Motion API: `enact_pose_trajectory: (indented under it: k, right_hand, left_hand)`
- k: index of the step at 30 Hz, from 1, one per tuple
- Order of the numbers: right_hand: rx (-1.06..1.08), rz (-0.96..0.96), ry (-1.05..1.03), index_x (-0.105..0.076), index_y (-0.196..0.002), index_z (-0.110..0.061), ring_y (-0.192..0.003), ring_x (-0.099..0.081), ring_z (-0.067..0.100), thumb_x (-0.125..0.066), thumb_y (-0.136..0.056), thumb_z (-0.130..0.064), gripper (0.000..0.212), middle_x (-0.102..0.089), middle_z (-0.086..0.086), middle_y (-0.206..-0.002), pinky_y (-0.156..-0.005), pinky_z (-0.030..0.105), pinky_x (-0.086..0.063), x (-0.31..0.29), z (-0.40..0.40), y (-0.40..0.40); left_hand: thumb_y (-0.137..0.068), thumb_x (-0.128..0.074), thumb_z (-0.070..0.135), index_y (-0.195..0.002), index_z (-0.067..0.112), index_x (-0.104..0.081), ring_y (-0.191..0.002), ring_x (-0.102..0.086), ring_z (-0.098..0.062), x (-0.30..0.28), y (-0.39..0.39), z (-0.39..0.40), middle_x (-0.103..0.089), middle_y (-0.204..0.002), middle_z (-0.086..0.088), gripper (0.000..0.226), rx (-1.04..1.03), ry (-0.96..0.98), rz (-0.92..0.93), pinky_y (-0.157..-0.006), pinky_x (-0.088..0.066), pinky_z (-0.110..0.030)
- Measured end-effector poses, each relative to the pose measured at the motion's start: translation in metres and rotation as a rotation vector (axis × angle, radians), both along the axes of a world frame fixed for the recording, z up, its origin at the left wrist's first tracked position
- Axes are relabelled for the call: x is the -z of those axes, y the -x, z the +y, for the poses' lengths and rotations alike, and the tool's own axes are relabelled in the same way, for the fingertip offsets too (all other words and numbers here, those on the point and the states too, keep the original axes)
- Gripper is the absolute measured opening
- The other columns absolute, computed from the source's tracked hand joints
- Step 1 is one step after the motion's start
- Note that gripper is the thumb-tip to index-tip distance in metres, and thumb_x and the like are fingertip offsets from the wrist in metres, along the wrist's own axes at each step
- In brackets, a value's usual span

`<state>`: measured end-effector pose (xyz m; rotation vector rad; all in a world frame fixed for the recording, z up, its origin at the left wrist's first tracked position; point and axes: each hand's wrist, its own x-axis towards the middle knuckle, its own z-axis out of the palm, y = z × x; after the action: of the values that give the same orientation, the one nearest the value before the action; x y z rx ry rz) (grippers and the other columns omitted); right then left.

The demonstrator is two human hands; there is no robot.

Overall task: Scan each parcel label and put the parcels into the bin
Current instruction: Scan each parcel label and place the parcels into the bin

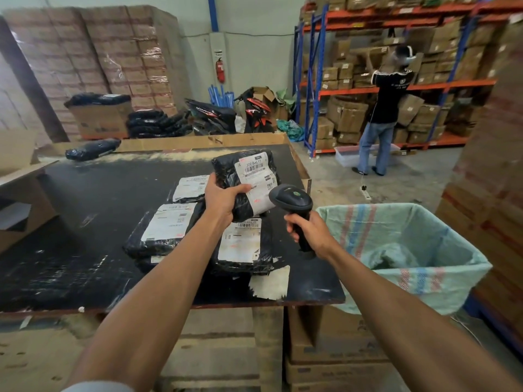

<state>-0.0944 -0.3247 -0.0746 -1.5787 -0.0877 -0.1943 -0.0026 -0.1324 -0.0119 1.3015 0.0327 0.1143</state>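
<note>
left hand [222, 200]: grips a black parcel [229, 171] by its near edge, thumb lying on the white label [256, 182], and holds it tilted up above the table [85, 222]
right hand [310, 232]: wrapped round the handle of a scanner [291, 197], whose head sits just beside the label's lower right corner
label: faces the camera; it reads "310-BAL17" above barcodes (finer print too small to tell)
other parcels: three more black ones with white labels lie on the table under and near the left hand, one at the left [161, 230], one behind it [191, 188], one under the left wrist [243, 247]
far parcel [92, 148]: lies alone at the table's back edge
bin [410, 267]: lined with a pale green woven sack with red and blue stripes, stands just right of the table below the scanner
background: a person [382, 108] stands at orange and blue shelving [314, 66] stacked with cartons
</note>
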Motion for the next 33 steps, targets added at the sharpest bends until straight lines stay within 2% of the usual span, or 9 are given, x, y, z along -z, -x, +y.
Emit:
enact_pose_trajectory:
  k: [5, 12, 15, 18, 21, 23, 26, 30, 33]
  right_hand:
    - [0.102, 0.103, 0.012, -0.057, -0.085, -0.009, -0.048, -0.046, 0.012, -0.061, -0.095, -0.016, 0.013, -0.06, 0.004, -0.068, -0.049, 0.026, -0.041, 0.003, -0.01, -0.01]
    - [0.084, 0.621, -0.02, -0.058, -0.074, -0.001, -0.048, -0.048, 0.017, -0.053, -0.086, 0.005, 0.014, -0.056, 0.009, -0.056, -0.05, 0.025, -0.044, 0.046, -0.026, -0.01]
    - [0.09, 0.66, -0.132, -0.06, -0.082, 0.002, -0.054, -0.049, 0.018, -0.054, -0.089, 0.005, 0.01, -0.058, 0.014, -0.069, -0.056, 0.027, -0.044, 0.07, -0.018, -0.008]
    - [0.096, 0.626, -0.209, -0.058, -0.087, 0.004, -0.057, -0.049, 0.019, -0.053, -0.094, 0.003, 0.009, -0.056, 0.015, -0.071, -0.056, 0.027, -0.044, 0.083, -0.01, -0.009]
    - [0.075, 0.628, -0.271, -0.058, -0.095, 0.004, -0.063, -0.053, 0.021, -0.056, -0.1, -0.007, 0.012, -0.058, 0.017, -0.077, -0.065, 0.03, -0.047, 0.086, -0.009, -0.01]
    - [0.082, 0.672, -0.151, -0.062, -0.105, -0.001, -0.07, -0.062, 0.022, -0.06, -0.101, -0.028, 0.027, -0.066, 0.016, -0.085, -0.065, 0.028, -0.053, 0.084, -0.016, -0.008]
    - [0.157, 0.728, -0.016, -0.061, -0.104, -0.012, -0.077, -0.064, 0.019, -0.049, -0.1, -0.053, 0.043, -0.068, 0.008, -0.094, -0.061, 0.026, -0.053, 0.082, -0.036, 0.0]
    - [0.218, 0.642, -0.505, -0.063, -0.106, -0.013, -0.086, -0.07, 0.023, -0.037, -0.103, -0.058, 0.052, -0.069, 0.01, -0.106, -0.059, 0.027, -0.06, 0.086, -0.074, 0.009]
    - [0.071, 0.548, -0.808, -0.075, -0.116, -0.007, -0.103, -0.073, 0.036, -0.033, -0.096, -0.071, 0.079, -0.07, 0.02, -0.124, -0.075, 0.046, -0.062, 0.082, -0.105, 0.005]
  left_hand:
    - [-0.061, -0.088, -0.01, -0.118, 0.009, -0.059, -0.102, -0.072, -0.029, -0.002, -0.005, -0.001, -0.072, -0.116, -0.01, 0.066, -0.024, 0.015, 0.001, -0.085, -0.061, -0.053]
    - [-0.06, -0.093, 0.01, -0.128, 0.006, -0.056, -0.095, -0.074, -0.033, 0.003, 0.001, 0.009, -0.073, -0.113, -0.016, 0.077, -0.037, -0.023, 0.129, -0.084, -0.062, -0.051]
    - [-0.063, -0.091, 0.006, -0.142, 0.007, -0.046, -0.094, -0.075, -0.033, 0.01, 0.013, 0.01, -0.073, -0.114, -0.016, 0.091, 0.034, 0.032, 0.157, -0.084, -0.062, -0.053]
    - [-0.065, -0.089, 0.001, -0.138, 0.01, -0.044, -0.09, -0.076, -0.032, 0.017, 0.021, 0.009, -0.074, -0.11, -0.014, 0.086, 0.07, 0.094, 0.185, -0.079, -0.064, -0.05]
    - [-0.065, -0.088, 0.0, -0.124, 0.018, -0.042, -0.083, -0.078, -0.026, 0.02, 0.027, 0.005, -0.074, -0.104, -0.009, 0.077, 0.115, 0.119, 0.207, -0.066, -0.064, -0.04]
    - [-0.065, -0.088, 0.001, -0.12, 0.019, -0.042, -0.075, -0.078, -0.023, 0.021, 0.031, -0.001, -0.074, -0.1, -0.007, 0.074, 0.147, 0.111, 0.223, -0.062, -0.063, -0.038]
    - [-0.064, -0.088, 0.0, -0.123, 0.01, -0.052, -0.082, -0.078, -0.03, 0.023, 0.035, -0.018, -0.076, -0.103, -0.013, 0.069, 0.221, 0.097, 0.253, -0.071, -0.064, -0.048]
    - [-0.064, -0.086, -0.003, -0.125, 0.009, -0.059, -0.09, -0.077, -0.033, 0.028, 0.041, -0.057, -0.078, -0.105, -0.013, 0.067, 0.306, 0.046, 0.24, -0.078, -0.064, -0.051]
    - [-0.063, -0.087, -0.004, -0.116, 0.019, -0.055, -0.097, -0.074, -0.031, 0.038, 0.043, -0.1, -0.074, -0.107, -0.009, 0.066, 0.342, -0.107, 0.213, -0.085, -0.062, -0.048]
